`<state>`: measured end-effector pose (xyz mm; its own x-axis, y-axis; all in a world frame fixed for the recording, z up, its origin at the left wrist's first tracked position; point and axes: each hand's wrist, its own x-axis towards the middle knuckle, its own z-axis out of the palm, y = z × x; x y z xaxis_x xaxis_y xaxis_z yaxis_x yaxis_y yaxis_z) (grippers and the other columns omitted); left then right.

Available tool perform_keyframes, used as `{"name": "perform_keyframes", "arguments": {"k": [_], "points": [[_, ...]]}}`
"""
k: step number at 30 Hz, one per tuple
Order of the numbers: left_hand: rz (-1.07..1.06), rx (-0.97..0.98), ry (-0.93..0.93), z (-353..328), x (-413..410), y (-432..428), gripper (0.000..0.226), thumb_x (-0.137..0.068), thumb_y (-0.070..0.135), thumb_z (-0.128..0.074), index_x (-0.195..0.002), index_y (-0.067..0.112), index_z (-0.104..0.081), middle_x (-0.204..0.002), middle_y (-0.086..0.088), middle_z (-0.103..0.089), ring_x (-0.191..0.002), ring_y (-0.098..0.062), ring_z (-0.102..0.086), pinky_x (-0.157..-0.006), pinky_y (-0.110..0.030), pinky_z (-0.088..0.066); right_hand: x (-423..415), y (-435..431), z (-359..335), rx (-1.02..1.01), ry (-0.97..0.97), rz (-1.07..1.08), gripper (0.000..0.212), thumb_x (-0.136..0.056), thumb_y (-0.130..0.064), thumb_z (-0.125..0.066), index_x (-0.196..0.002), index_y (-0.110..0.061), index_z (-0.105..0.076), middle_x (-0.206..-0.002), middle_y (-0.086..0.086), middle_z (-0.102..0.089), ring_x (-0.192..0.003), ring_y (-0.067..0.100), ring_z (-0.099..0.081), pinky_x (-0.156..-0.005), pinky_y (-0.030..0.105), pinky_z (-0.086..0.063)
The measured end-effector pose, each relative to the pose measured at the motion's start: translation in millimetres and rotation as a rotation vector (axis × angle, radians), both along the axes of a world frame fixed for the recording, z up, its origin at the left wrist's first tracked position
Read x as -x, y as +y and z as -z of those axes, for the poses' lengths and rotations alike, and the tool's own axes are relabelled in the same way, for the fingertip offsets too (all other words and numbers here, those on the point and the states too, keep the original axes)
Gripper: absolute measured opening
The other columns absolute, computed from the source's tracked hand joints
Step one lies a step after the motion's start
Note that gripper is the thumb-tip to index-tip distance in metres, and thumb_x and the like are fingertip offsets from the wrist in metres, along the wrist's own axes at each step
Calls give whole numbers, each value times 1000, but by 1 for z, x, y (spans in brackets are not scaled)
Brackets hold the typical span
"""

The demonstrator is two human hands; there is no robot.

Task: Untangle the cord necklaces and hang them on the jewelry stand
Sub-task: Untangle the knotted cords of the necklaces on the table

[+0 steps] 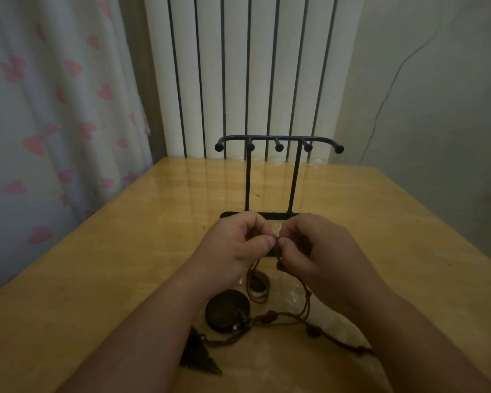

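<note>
Head view: left hand (238, 245), right hand (309, 248) pinch knotted brown cord (277, 242).

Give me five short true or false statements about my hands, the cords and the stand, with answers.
1. Both the left hand and the right hand pinch the tangled brown cords. True.
2. A necklace hangs on the black metal jewelry stand. False: its pegs are bare.
3. The round dark pendant lies on the yellow wooden table. True.
4. The stand has three ball-tipped pegs. False: five.
5. The dark arrowhead-shaped pendant is held up in the left hand. False: it lies on the table.
</note>
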<state>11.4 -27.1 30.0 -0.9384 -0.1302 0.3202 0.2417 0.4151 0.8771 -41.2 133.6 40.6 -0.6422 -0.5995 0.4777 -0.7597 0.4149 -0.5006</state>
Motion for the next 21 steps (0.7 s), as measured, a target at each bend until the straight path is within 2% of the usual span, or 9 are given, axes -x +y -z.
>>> {"name": "perform_keyframes", "arguments": {"k": [6,12,17,19,21], "points": [[-27,-51,-25,0,1,1,24,-89,10,-61,-73,28,-62,-62,12,-57,-61,-9,-51,-61,-31,-45,2,-2,3,12,-6,-4,3,-85,-34,-54,-86,-34,-56,-76,-15,-54,-73,3,-53,-58,20,-45],[-20,-99,-30,-1,-1,2,22,-91,11,-59,-74,25,-63,-61,9,-58,-59,-10,-54,-61,-29,-47,1,-3,4,16,-6,-3,6,-86,-33,-53,-84,-38,-52,-75,-15,-53,-76,-1,-50,-55,18,-41],[9,-199,-51,1,2,5,30,-89,6,-61,-70,28,-65,-66,2,-65,-65,-17,-62,-67,-37,-52,2,-4,5,76,25,26,5,-86,-34,-52,-85,-39,-50,-78,-17,-53,-79,0,-51,-56,16,-42],[11,-245,-43,2,3,6,25,-89,6,-63,-76,27,-66,-66,0,-66,-66,-17,-64,-67,-36,-53,4,-3,4,79,27,30,5,-87,-33,-54,-86,-38,-52,-78,-16,-53,-79,0,-51,-57,15,-41],[19,-292,-40,2,2,6,14,-89,5,-64,-90,19,-63,-68,-1,-68,-67,-18,-66,-67,-35,-53,5,-2,4,66,17,30,7,-88,-32,-54,-86,-38,-52,-79,-17,-53,-80,-1,-51,-57,14,-39]]}}
